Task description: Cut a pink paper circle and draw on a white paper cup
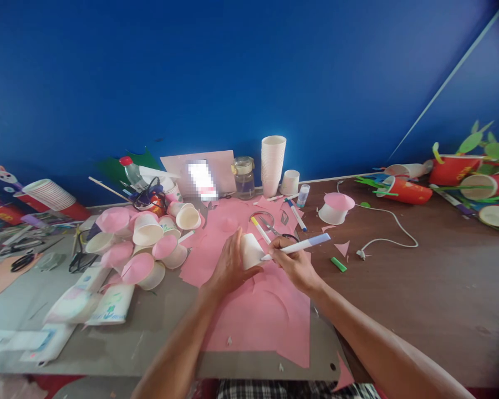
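One white paper cup (253, 252) is clasped in the left grip (228, 265), fingers along its far side and thumb at its near edge, seemingly so that a firm surface is offered to the white marker (301, 244) pinched in the right grip (293, 265), whose tip is set at the cup's wall. Beneath both hands, pink paper (253, 327) is spread over the desk (432, 288), while pink-topped cups (139, 269) are grouped left of the left grip, perhaps to leave working room, and a tall cup stack (273, 166) is stood beyond both grips, presumably within reach.
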{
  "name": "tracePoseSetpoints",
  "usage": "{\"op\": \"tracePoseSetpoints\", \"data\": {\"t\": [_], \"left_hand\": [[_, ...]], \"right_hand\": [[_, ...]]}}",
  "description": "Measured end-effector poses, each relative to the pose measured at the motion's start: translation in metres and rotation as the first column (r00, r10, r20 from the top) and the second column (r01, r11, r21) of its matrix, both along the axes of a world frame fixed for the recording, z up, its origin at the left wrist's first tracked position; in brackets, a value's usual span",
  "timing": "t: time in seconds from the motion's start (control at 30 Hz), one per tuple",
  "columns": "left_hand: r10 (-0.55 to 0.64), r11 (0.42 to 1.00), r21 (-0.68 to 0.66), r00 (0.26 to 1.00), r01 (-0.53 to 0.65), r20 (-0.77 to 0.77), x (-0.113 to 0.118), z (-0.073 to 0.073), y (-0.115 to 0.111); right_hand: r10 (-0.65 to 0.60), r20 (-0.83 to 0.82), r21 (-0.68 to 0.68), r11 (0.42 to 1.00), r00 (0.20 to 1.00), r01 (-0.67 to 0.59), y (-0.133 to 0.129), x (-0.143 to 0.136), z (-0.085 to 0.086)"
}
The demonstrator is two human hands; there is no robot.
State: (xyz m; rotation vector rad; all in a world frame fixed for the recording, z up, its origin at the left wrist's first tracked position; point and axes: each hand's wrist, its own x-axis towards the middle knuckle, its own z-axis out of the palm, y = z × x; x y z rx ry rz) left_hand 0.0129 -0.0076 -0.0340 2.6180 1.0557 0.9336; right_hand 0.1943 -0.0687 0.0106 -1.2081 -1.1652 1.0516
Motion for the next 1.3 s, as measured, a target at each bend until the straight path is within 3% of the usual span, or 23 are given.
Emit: {"op": "tracePoseSetpoints", "data": {"t": [0.13, 0.3, 0.53, 0.77, 1.07, 1.3], "left_hand": [[-0.003, 1.0, 0.002, 1.0, 0.003, 0.013, 0.0004, 0.001, -0.0007], [-0.021, 1.0, 0.019, 0.999, 0.02, 0.038, 0.0011, 0.0024, -0.0001], [-0.029, 0.999, -0.033, 0.998, 0.03, 0.054, 0.0015, 0.0033, -0.0001], [-0.011, 1.0, 0.014, 1.0, 0.011, 0.011, 0.0005, 0.001, -0.0005], [-0.007, 1.0, 0.009, 1.0, 0.007, 0.029, 0.0011, 0.0031, -0.0006], [-0.009, 1.0, -0.002, 1.0, 0.009, 0.015, 0.0004, 0.0031, -0.0006]], "right_hand": [[0.035, -0.039, -0.021, 0.999, 0.999, -0.035, 0.0004, 0.0008, -0.0028], [-0.031, -0.123, -0.03, 0.999, 0.992, 0.028, 0.0027, 0.0002, -0.0067], [-0.03, -0.104, -0.037, 0.999, 0.994, 0.026, 0.0033, 0.0003, -0.0069], [0.027, -0.07, -0.051, 0.998, 0.997, -0.031, 0.0006, 0.0016, -0.0024], [-0.037, -0.244, -0.051, 0.998, 0.969, 0.025, 0.0048, -0.0007, -0.0097], [-0.031, -0.171, -0.056, 0.998, 0.985, 0.022, 0.0032, -0.0012, -0.0067]]}}
